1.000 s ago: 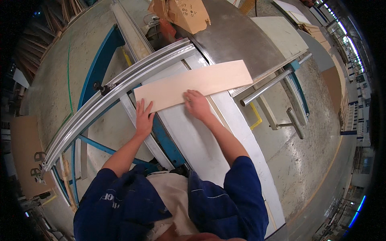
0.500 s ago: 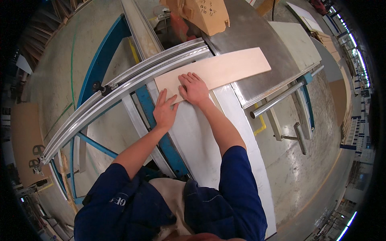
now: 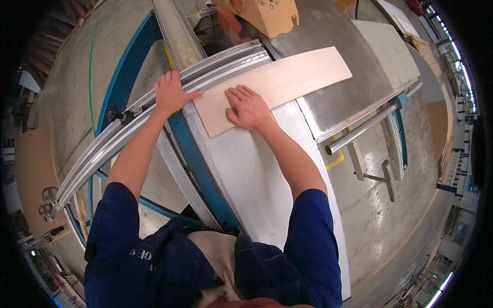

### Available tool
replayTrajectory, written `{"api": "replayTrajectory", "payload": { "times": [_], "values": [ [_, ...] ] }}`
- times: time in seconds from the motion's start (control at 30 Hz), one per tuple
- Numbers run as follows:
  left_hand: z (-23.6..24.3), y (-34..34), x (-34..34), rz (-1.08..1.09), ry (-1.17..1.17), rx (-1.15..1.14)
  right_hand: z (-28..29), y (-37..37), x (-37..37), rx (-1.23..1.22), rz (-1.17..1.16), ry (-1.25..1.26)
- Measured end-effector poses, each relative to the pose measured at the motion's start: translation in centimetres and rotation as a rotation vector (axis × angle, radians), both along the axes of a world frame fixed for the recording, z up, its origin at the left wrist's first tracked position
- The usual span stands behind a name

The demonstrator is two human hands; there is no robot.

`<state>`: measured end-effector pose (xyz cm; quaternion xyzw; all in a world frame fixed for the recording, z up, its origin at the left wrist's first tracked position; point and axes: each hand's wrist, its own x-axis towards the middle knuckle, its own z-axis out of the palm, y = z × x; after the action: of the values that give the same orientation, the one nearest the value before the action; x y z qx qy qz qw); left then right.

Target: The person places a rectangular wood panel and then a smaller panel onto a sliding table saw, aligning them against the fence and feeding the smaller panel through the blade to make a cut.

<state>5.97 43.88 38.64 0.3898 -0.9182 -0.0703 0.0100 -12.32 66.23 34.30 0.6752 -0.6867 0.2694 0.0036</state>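
Note:
A long, pale wooden board [image 3: 303,77] lies across the white sliding table and the grey metal saw table [image 3: 341,97], its far edge along an aluminium fence [image 3: 226,64]. On the board's near left part rests my right hand [image 3: 248,107], fingers stretched out and pressing from above. My left hand [image 3: 172,94] lies over the fence, fingers spread across the rail and the thumb reaching toward the board's left end. Neither hand is wrapped round anything.
A yellowish saw guard [image 3: 269,15] hangs over the far side of the table. Clamped to the fence at left is a black stop [image 3: 122,116]. A blue frame arm [image 3: 128,61] curves out at the left; a metal bar [image 3: 359,131] juts out at right.
My left hand has left the board's near left corner and moved up and left onto the fence. My right hand stays on the board.

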Motion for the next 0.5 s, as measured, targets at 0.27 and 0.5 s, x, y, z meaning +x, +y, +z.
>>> {"api": "replayTrajectory", "payload": {
  "times": [0.27, 0.5],
  "values": [
    [-0.8, -0.1, -2.2, 0.042, -0.082, -0.044, -1.7, -0.7, -1.1, -0.060, 0.000, -0.047],
    [-2.6, -1.5, -3.0, 0.053, -0.052, -0.060, -3.6, -2.0, -2.1, -0.096, 0.017, -0.071]
  ]
}}
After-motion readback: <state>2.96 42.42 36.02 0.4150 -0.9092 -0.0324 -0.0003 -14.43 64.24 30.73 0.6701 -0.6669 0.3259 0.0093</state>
